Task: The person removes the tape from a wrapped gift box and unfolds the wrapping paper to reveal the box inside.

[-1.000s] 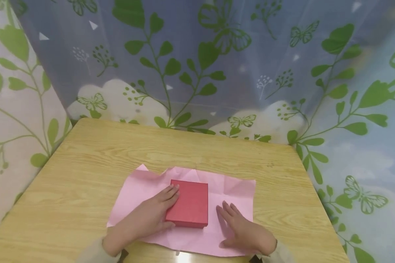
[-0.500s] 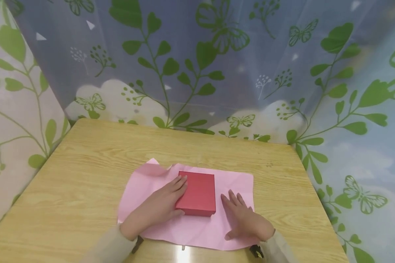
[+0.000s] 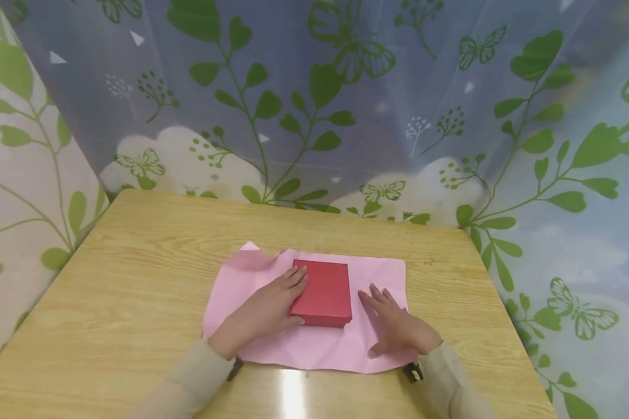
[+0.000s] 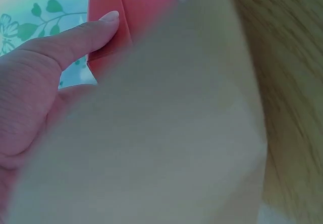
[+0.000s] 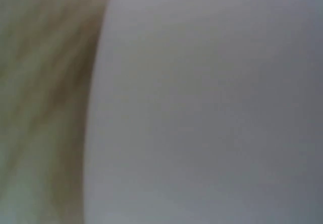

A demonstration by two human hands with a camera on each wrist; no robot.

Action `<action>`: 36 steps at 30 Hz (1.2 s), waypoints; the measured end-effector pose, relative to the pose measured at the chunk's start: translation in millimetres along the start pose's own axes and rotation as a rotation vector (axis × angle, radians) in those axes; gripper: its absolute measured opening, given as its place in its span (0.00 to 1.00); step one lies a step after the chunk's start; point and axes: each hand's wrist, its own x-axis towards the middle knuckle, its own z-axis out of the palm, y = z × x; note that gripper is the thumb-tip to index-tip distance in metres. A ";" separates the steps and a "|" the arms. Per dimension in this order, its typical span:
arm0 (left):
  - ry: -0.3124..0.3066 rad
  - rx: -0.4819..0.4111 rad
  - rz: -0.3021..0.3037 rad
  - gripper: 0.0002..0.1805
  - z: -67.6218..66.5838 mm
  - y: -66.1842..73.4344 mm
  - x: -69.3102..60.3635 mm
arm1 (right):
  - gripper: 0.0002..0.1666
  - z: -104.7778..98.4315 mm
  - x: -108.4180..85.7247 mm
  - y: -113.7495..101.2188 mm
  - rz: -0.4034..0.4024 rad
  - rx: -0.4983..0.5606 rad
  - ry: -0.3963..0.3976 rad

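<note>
In the head view, a square red box sits on a crumpled sheet of pink paper. My left hand rests at the box's left side, fingers extended over the top edge and thumb at the near side. The left wrist view shows that straight thumb lying against the red box. My right hand lies on the paper to the right of the box, apart from it, with fingers spread. A pale blurred surface fills most of the right wrist view, hiding that hand there.
The wooden table carries the paper, which lies near its front. Around the back and sides hang curtains printed with leaves and butterflies. A beige sleeve blocks much of the left wrist view.
The box and the paper have slid away from me and a little to the right, together with both hands. Both hands keep much the same pose.
</note>
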 end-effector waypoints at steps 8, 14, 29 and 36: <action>-0.001 -0.021 -0.016 0.45 4.7 -1.4 2.8 | 0.75 -4.4 3.5 10.7 -0.019 0.047 -0.019; -0.003 -0.032 -0.005 0.46 8.5 -4.2 0.6 | 0.74 -3.6 0.1 13.0 -0.043 0.053 -0.034; 0.010 -0.059 0.003 0.47 9.0 -8.4 -0.7 | 0.69 2.7 -5.9 24.7 -0.150 0.096 0.017; -0.016 -0.128 -0.012 0.50 6.8 -22.1 -12.0 | 0.68 5.5 -8.4 26.6 -0.147 0.111 0.023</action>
